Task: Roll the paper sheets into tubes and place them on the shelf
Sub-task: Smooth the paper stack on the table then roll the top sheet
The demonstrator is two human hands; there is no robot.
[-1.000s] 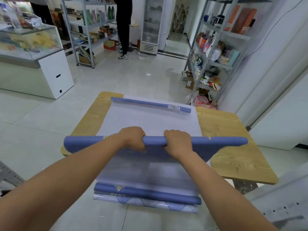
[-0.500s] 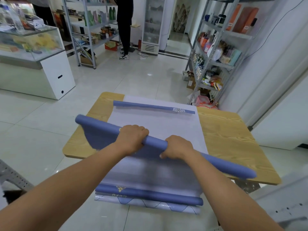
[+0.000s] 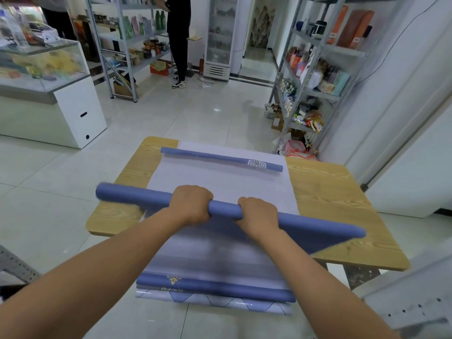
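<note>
A long blue paper roll (image 3: 137, 196) is lifted above the wooden table (image 3: 337, 199), slanting from upper left to lower right, with a loose flap hanging at its right end. My left hand (image 3: 192, 204) grips it near the middle and my right hand (image 3: 259, 216) grips it just to the right. Beneath lies a stack of pale flat sheets (image 3: 220, 187) with curled blue ends: one curl at the far edge (image 3: 220, 159), another hanging over the near edge (image 3: 215, 287).
A metal shelf (image 3: 318, 69) full of goods stands at the right. Another shelf (image 3: 129, 45) and a glass counter (image 3: 49, 77) are at the left. A person in black (image 3: 179, 37) stands at the back. A grey perforated rack (image 3: 415, 302) sits at the lower right.
The roll was level, then tilted with its left end rising. The loose flap was on the left half a second ago and now hangs at the right end. Both hands kept their grip.
</note>
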